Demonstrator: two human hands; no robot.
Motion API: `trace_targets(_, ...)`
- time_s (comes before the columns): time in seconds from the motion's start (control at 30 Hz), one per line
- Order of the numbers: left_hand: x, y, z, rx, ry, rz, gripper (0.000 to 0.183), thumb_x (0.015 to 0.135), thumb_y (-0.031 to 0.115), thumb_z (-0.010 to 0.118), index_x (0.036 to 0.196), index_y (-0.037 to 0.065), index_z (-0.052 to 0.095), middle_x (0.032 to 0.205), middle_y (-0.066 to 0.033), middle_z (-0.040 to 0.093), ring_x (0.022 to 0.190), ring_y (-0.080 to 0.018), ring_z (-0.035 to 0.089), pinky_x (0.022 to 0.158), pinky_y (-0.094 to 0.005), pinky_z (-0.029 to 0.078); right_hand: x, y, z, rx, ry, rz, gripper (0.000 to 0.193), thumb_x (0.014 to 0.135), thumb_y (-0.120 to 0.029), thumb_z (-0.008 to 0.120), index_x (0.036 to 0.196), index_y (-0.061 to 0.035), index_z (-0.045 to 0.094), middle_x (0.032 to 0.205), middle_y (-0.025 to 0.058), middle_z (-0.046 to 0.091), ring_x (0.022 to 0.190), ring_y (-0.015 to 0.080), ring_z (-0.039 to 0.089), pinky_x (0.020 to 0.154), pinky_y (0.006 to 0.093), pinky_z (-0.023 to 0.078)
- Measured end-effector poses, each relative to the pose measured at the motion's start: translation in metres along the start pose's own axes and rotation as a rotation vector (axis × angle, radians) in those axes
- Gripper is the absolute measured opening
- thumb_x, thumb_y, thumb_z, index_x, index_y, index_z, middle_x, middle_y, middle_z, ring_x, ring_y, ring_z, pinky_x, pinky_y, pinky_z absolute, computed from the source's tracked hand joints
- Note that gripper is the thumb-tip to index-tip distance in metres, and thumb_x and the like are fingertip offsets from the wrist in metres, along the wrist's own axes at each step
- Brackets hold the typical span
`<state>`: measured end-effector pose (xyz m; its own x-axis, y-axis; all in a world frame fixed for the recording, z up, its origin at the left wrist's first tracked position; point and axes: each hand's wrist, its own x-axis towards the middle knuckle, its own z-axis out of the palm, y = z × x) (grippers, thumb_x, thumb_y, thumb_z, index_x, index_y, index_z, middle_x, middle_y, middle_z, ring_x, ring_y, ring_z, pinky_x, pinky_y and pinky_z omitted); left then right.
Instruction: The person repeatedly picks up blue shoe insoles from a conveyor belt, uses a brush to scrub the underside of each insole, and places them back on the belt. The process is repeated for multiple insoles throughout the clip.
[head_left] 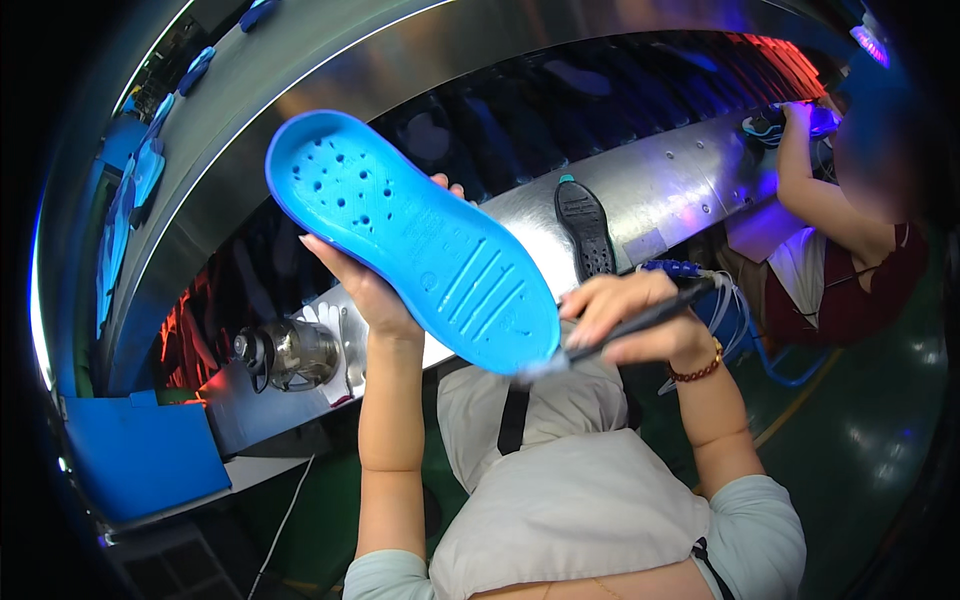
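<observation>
A metal bench [690, 175] ran obliquely across the workspace above a green floor [850, 430]; beyond it curved a metal-edged track [215, 165] with blue pieces along its far side. A co-worker [850, 225] sat at the right, hands at a dark item whose details were too dim to read.

The blue sole [410, 235] was raised in front of the bench, tilted, its perforated broad end up and left, its ribbed end down and right. Left hand [372, 290]: closed around the sole's edges, thumb on the left, fingertips showing on the right. Right hand [635, 312]: closed on the dark handle of a brush [645, 320]. Bristles blurred, at the sole's lower tip; firm contact could not be told.

On the bench: a black sole [582, 225], lying perforated; farther left, a metal pot [300, 355] beside a white glove [332, 330].
</observation>
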<state>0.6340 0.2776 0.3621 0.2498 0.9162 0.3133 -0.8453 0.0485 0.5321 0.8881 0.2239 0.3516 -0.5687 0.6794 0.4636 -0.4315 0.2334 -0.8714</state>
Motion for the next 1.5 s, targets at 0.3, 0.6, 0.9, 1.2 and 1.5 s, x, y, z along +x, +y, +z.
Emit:
trace_targets(0.3,0.002,0.012,0.042,-0.069,0.217,0.144,0.086,0.087,0.069,0.027,0.142,0.002,0.026,0.135,-0.0237,0.043,0.118,-0.0399,0.049,0.102,-0.0569,0.035,0.014,0.000,0.021,0.345,0.367,0.126,0.018,0.081,-0.004,0.063,0.097,0.0031,0.059,0.098,0.0198,0.063,0.100,0.0283,0.062,0.091,0.0398,0.048)
trace_targets(0.6,-0.041,-0.032,0.043,-0.166,0.099,0.170,0.085,0.084,0.065,0.041,0.143,0.006,0.025,0.140,-0.0215,0.037,0.125,-0.0404,0.041,0.104,-0.0598,0.031,0.027,-0.015,0.064,-0.349,0.341,0.045,0.018,0.075,-0.002,0.069,0.093,0.0026,0.065,0.092,0.0122,0.068,0.082,0.0171,0.066,0.073,0.0275,0.052)
trace_targets(0.9,-0.031,-0.024,0.032,-0.139,0.011,0.137,0.083,0.085,0.061,0.043,0.143,0.004,0.026,0.139,-0.0243,0.037,0.124,-0.0408,0.042,0.102,-0.0571,0.034,0.034,-0.018,0.060,-0.586,0.206,-0.118,0.022,0.069,0.002,0.069,0.090,0.0021,0.065,0.091,0.0162,0.067,0.088,0.0281,0.067,0.079,0.0353,0.054)
trace_targets(1.2,-0.027,-0.021,0.032,-0.198,0.104,0.079,0.081,0.085,0.060,0.044,0.141,0.003,0.029,0.136,-0.0253,0.039,0.121,-0.0413,0.045,0.101,-0.0576,0.036,0.034,-0.018,0.067,-0.573,0.166,-0.162,0.021,0.069,0.001,0.072,0.089,0.0022,0.066,0.089,0.0160,0.067,0.082,0.0256,0.068,0.075,0.0316,0.054)
trace_targets(1.5,-0.025,-0.011,0.016,-0.157,-0.011,-0.005,0.078,0.087,0.059,0.040,0.140,0.002,0.032,0.137,-0.0250,0.040,0.120,-0.0421,0.046,0.100,-0.0594,0.036,0.046,-0.032,0.032,-0.598,-0.114,-0.178,0.019,0.071,-0.002,0.072,0.088,0.0004,0.066,0.087,0.0142,0.068,0.080,0.0258,0.067,0.072,0.0313,0.053)
